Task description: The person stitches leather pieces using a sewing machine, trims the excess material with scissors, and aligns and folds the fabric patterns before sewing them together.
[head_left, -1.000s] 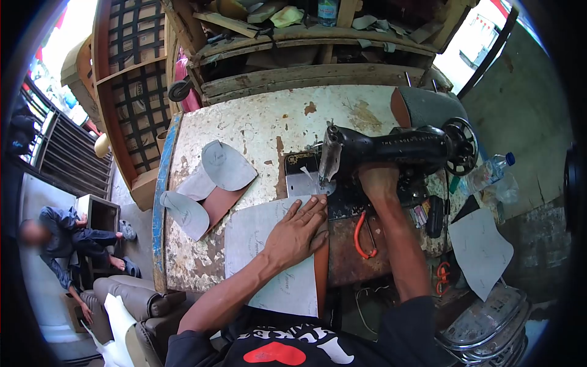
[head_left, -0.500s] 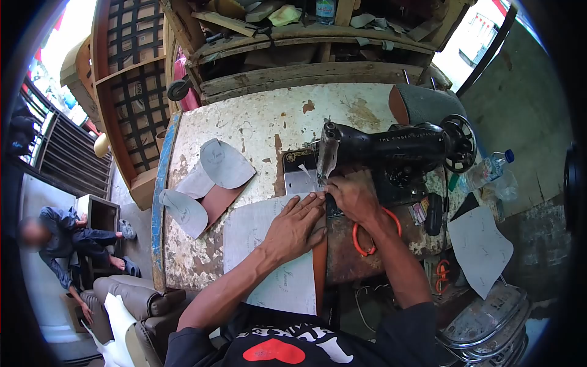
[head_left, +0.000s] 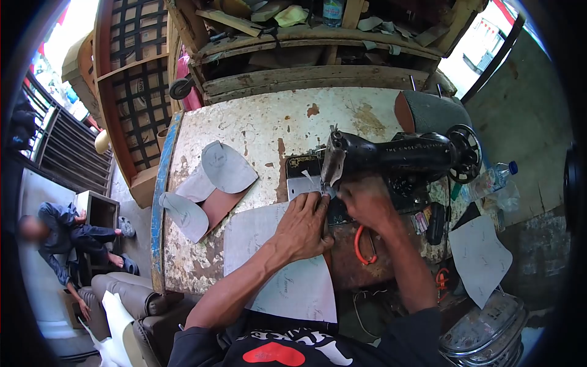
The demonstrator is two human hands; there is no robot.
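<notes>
Panel (head_left: pixel 296 290): pale, printed sheet; upper end at the sewing machine (head_left: pixel 391 150), lower end extending past the near edge of the surface (head_left: pixel 244 116), toward the dark shirt (head_left: pixel 394 342).
Left hand (head_left: pixel 299 227): palm down on the panel; grip flat, fingers extended and close together, curled around nothing; fingertips just beside the needle area.
Right hand (head_left: pixel 371 202): in front of the machine arm, just right of the needle area; blurred. Cannot tell whether this grip is narrowed on an edge or holds nothing.
Needle area: partly hidden; contact between presser foot and panel cannot be confirmed.
Step in hand (judged): setting and guiding the panel edge at the needle.
Panel pressure: apply light, even pressure through the flat left fingers; steer the sheet, do not drag it, as pulling could deflect the needle.
Edge alignment: check that the layers lie flush before stitching; a brown layer (head_left: pixel 329 259) shows at the panel's right edge.
Finger clearance: hold all fingertips off the needle line before the wheel (head_left: pixel 466 153) turns.
Panel overhang: support the lower end; its weight could skew the seam.
Orange-handled tool (head_left: pixel 358 244): lies near the right forearm; shift it aside if it obstructs the arm.
Cut pieces (head_left: pixel 229 171): left side of the surface, well apart from the needle; leave them there.
</notes>
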